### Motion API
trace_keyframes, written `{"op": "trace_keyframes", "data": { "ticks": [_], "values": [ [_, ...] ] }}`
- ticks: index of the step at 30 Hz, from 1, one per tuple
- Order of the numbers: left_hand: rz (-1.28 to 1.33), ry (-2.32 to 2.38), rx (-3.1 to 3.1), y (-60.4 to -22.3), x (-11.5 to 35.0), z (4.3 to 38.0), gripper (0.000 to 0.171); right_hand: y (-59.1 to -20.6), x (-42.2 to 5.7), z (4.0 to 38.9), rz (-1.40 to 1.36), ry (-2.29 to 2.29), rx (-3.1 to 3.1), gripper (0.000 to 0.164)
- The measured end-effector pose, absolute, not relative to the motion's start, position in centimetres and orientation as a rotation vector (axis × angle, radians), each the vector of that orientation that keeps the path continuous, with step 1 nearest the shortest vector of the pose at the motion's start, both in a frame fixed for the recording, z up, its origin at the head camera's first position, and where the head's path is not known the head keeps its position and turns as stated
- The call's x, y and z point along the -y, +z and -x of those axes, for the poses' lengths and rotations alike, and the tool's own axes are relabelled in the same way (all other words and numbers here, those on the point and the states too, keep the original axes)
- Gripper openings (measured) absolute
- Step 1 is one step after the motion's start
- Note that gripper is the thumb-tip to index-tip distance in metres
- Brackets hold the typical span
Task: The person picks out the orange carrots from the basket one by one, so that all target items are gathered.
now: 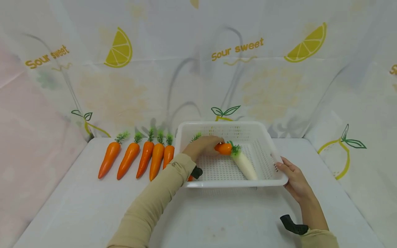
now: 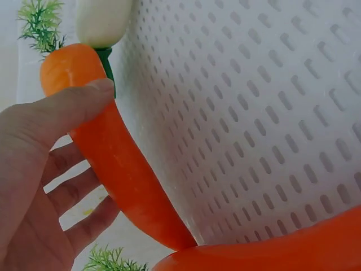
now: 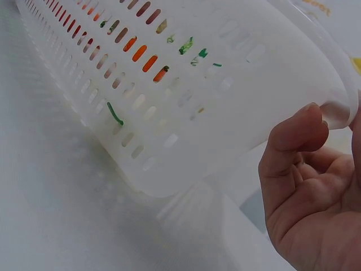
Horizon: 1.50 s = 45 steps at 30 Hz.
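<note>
My left hand reaches into a white slotted plastic basket and holds an orange carrot, thumb on one side and fingers on the other. The carrot's green top lies close to the stem end of a white radish in the basket. A second carrot lies at the basket's left side, mostly hidden behind the left arm in the head view; in the left wrist view the held carrot's tip meets it. My right hand grips the basket's right rim, thumb and fingers around the edge.
Left of the basket, several carrots lie side by side on the white table, leafy ends away from me; the leftmost carrot is slightly apart. A white cloth with lemon prints hangs behind the table.
</note>
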<state>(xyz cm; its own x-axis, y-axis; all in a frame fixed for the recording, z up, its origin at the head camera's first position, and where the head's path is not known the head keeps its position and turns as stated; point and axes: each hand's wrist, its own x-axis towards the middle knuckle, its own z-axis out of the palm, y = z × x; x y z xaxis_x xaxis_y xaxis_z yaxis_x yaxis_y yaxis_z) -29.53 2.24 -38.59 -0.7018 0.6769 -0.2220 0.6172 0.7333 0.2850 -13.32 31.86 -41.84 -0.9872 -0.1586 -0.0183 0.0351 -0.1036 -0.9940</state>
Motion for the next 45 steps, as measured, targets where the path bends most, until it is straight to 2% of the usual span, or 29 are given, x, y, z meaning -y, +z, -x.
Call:
{"op": "trace_keyframes", "data": {
  "ticks": [21,30,37,45],
  "values": [
    [-1.06,0.411,-2.555,-38.1,-2.3,29.6,0.046,-41.8,-31.8,13.3,0.1,-2.215,-2.046,0.051],
    [-1.116,0.52,-2.529,-38.2,-2.2,29.9,0.044,-41.8,-31.8,13.4,0.13,-2.241,-2.008,0.045],
    [-1.179,0.616,-2.532,-37.5,-2.0,29.8,0.047,-41.9,-31.9,13.3,0.105,-2.226,-2.031,0.05],
    [-1.168,0.82,-2.699,-35.5,-1.0,29.3,0.051,-41.6,-31.8,13.4,0.101,-2.221,-2.035,0.045]
  ]
}}
